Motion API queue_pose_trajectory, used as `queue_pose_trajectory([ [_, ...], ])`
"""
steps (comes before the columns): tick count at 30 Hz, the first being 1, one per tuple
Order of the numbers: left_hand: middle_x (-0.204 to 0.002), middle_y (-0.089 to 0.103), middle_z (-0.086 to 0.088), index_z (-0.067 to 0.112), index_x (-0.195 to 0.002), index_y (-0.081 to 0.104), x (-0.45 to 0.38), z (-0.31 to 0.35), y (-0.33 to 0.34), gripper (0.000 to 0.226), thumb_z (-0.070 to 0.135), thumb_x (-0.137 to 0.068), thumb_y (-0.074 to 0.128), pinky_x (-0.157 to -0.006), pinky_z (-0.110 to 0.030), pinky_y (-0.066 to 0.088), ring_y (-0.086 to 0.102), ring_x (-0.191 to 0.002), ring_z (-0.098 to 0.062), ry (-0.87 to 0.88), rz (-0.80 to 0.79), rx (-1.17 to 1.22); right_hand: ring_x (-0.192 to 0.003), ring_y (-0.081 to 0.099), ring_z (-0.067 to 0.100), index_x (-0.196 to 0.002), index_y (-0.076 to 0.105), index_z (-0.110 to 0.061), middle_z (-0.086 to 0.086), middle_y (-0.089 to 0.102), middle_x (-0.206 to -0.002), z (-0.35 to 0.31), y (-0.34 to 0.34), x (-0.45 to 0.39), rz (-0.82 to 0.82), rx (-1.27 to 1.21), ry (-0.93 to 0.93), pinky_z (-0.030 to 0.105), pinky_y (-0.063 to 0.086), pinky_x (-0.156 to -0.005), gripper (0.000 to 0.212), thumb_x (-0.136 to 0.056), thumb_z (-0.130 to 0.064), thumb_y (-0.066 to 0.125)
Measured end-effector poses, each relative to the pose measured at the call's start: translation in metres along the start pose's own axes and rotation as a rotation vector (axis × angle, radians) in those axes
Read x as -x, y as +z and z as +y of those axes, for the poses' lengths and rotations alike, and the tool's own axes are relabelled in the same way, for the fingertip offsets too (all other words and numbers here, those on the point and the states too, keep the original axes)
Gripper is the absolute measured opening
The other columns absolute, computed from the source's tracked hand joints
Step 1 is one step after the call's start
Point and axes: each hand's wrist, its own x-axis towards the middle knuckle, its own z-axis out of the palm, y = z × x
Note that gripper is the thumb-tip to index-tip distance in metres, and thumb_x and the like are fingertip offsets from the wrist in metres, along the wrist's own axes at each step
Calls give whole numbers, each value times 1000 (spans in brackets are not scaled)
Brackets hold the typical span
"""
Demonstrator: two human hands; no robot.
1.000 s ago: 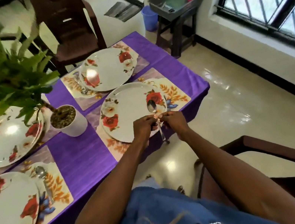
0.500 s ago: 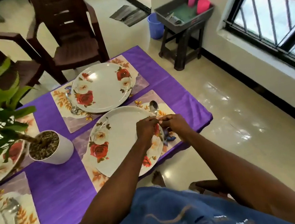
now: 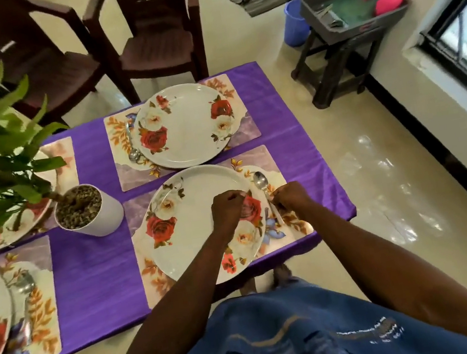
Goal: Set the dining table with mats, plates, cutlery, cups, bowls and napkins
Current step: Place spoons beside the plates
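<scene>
— Steel spoon [image 3: 264,190]: where is it, and who has it?
— On the floral mat [image 3: 288,223], just right of the rose plate [image 3: 197,229], bowl pointing away. Right hand [image 3: 291,198] pinches the handle, fingers curled.
— Left hand [image 3: 228,208]?
— Fingers curled over the plate's right rim; whether it grips anything, cannot tell.
— Advice?
— Lay the handle parallel to the plate's edge, fully on the mat, then let go.

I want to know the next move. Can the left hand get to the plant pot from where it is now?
Probably yes. The left hand is over the near plate, and only flat plate, mat and purple cloth lie between it and the plant pot. Leaves hang further left.
</scene>
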Motion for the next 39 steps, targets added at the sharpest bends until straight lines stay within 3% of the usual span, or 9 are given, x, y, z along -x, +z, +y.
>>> queue_pose_trajectory([
  [2, -86, 75, 0, 14, -90, 78, -1, 0, 4, 16, 22, -88, 63, -77, -28, 53, 68, -84, -16, -19, 37, -17, -52, 55, 23, -81, 68, 15, 15, 60, -60, 2, 1, -4, 11, 37, -36, 43, 51, -60, 13, -78, 2, 66],
  [6, -86, 74, 1, 16, -87, 77, 0, 4, 13, 17, 20, -88, 61, -85, -35, 55, 67, -84, -17, -59, 110, -41, -50, 57, 22, -72, 70, 8, 18, 65, -60, 3, 2, -8, 1, 69, -77, 41, 53, -59, 11, -73, -2, 74],
  [13, -87, 74, -1, 14, -88, 76, 7, 7, 27, 17, 23, -89, 63, -80, -31, 53, 66, -82, -15, -90, 172, -55, -63, 64, 24, -73, 72, 0, 15, 69, -71, 1, 2, -9, -16, 183, -172, 36, 55, -68, 13, -79, -10, 76],
  [17, -77, 73, 3, 16, -79, 76, 4, 2, 28, 17, 26, -88, 65, -77, -31, 52, 67, -80, -17, -81, 178, -51, -76, 68, 31, -80, 75, 3, 17, 71, -81, 0, 0, -10, -13, 265, -254, 41, 55, -71, 15, -81, -12, 72],
  [22, -77, 72, 4, 16, -80, 75, 1, 2, 29, 17, 24, -89, 64, -79, -32, 53, 67, -79, -15, -57, 163, -64, -72, 69, 32, -75, 72, 4, 18, 71, -76, -1, -3, -13, 2, 314, -283, 45, 58, -70, 12, -79, -7, 72],
  [30, -90, 71, -1, 12, -94, 74, 2, 6, 29, 19, 25, -94, 60, -83, -28, 52, 64, -84, -15, -29, 186, -67, -63, 65, 27, -74, 71, 6, 19, 70, -74, 1, -6, -11, 0, 259, -245, 37, 55, -67, 24, -77, -16, 79],
  [33, -98, 73, -4, 10, -100, 74, 2, 8, 31, 22, 25, -96, 58, -81, -24, 49, 64, -86, -14, 2, 209, -93, -60, 58, 23, -73, 70, 7, 21, 67, -71, 3, -4, -7, 48, 227, -247, 34, 50, -62, 26, -83, -18, 72],
  [36, -94, 72, -4, 9, -97, 73, 7, 15, 42, 24, 23, -98, 54, -82, -28, 52, 64, -83, -15, 71, 237, -149, -66, 61, 23, -73, 69, -1, 11, 64, -68, 5, -8, 1, 125, 220, -282, 35, 50, -64, 20, -88, -13, 63],
  [39, -93, 68, -1, 8, -99, 70, 13, 24, 59, 26, 26, -99, 52, -78, -24, 44, 58, -82, -11, 139, 216, -241, -66, 59, 21, -69, 62, -10, 5, 61, -67, 12, -15, 6, 216, 197, -303, 32, 43, -59, 20, -88, -12, 57],
])
